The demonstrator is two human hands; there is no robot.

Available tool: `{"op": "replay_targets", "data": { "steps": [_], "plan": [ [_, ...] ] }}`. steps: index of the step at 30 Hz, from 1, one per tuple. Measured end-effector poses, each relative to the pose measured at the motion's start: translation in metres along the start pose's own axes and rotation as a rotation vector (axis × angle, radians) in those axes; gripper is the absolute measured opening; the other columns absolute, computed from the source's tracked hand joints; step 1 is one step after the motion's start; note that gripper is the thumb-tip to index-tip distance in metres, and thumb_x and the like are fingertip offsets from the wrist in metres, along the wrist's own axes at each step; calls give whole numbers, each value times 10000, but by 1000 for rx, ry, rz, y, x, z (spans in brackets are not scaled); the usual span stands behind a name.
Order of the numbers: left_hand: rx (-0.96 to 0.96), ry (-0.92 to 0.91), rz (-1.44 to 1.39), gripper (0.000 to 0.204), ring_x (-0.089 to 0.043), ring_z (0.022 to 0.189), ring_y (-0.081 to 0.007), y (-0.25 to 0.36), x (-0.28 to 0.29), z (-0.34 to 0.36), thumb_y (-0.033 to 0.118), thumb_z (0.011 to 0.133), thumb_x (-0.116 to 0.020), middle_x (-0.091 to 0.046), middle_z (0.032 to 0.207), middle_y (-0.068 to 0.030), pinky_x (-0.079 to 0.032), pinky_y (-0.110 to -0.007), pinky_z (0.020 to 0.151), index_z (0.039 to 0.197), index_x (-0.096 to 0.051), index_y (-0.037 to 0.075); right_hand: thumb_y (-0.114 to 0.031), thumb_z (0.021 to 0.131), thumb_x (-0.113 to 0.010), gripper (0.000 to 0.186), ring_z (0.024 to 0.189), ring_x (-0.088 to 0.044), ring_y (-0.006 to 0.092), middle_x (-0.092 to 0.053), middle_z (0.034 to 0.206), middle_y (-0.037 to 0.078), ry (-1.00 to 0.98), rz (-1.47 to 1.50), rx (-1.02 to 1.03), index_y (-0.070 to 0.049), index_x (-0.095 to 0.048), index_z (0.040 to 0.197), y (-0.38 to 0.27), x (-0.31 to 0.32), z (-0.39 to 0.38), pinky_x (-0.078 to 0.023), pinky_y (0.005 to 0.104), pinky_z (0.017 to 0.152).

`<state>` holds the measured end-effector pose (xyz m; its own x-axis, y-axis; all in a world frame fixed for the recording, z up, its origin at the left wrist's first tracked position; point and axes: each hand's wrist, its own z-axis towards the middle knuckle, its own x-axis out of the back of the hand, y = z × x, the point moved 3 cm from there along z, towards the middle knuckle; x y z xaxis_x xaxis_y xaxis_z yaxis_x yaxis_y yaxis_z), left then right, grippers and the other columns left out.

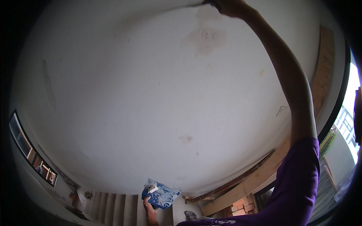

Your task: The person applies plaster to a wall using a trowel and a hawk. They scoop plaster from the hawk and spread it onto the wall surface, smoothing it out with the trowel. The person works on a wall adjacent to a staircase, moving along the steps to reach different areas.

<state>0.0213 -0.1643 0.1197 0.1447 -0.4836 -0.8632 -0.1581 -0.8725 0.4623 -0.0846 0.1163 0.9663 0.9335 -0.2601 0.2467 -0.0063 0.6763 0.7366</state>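
Observation:
High at the top edge, my right hand [230, 7] is closed on a trowel [194, 5], whose long thin blade appears edge-on against the white wall [151, 98]. Part of this tool lies outside the picture. Low in the middle, my left hand [147, 203] grips a blue plaster board [168, 196] smeared with white paste. A thicker lump of white paste [151, 187] sits on its upper left part. The wall carries damp-looking brownish patches [207, 35] below the trowel and a few small marks.
Concrete stairs [113, 209] run along the wall's foot at lower left. Long wooden planks [241, 188] lean at lower right beside stacked bricks [243, 205]. A shoe [190, 215] lies near them. At left is a dark-framed window [32, 150]; a bright opening shows at far right.

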Motion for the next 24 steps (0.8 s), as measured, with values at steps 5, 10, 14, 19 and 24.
{"op": "replay_targets", "data": {
  "steps": [5,10,14,19,24],
  "plan": [
    [70,148,-7,539,-626,1029,-319,6,-2,-10,188,740,-558,-625,1142,-127,-516,-454,900,1254,-526,32,-9,861,-591,365,943,-668,251,-700,1054,37,-250,-59,58,-234,-682,1134,-43,-38,-94,-548,395,841],
    [116,133,96,540,-612,1057,-319,10,18,-1,215,768,-552,-609,1186,-140,-505,-451,915,1267,-512,14,-22,911,-510,374,948,-672,242,-696,1080,47,-8,-30,-168,-221,-648,1195,8,-20,-65,-569,391,747],
    [131,22,154,580,-592,1105,-323,10,-12,-8,227,757,-546,-587,1232,-151,-491,-456,948,1294,-491,15,-8,886,-546,344,989,-662,248,-687,1144,66,94,63,-263,-135,-661,1184,20,11,-31,-529,417,798],
    [12,-112,37,621,-588,1118,-335,37,-40,-32,204,724,-551,-586,1236,-155,-479,-476,972,1313,-478,22,77,815,-470,672,1021,-646,273,-591,1265,84,79,-76,-120,-238,-426,1407,-111,-80,-106,-580,414,734],
    [28,-107,4,608,-607,1076,-348,23,-49,-28,182,707,-565,-601,1194,-167,-501,-484,936,1287,-497,15,8,842,-422,603,949,-670,319,-666,1157,83,-47,-36,-242,-317,-531,1338,-61,14,-80,-550,482,798]
  ]
}}
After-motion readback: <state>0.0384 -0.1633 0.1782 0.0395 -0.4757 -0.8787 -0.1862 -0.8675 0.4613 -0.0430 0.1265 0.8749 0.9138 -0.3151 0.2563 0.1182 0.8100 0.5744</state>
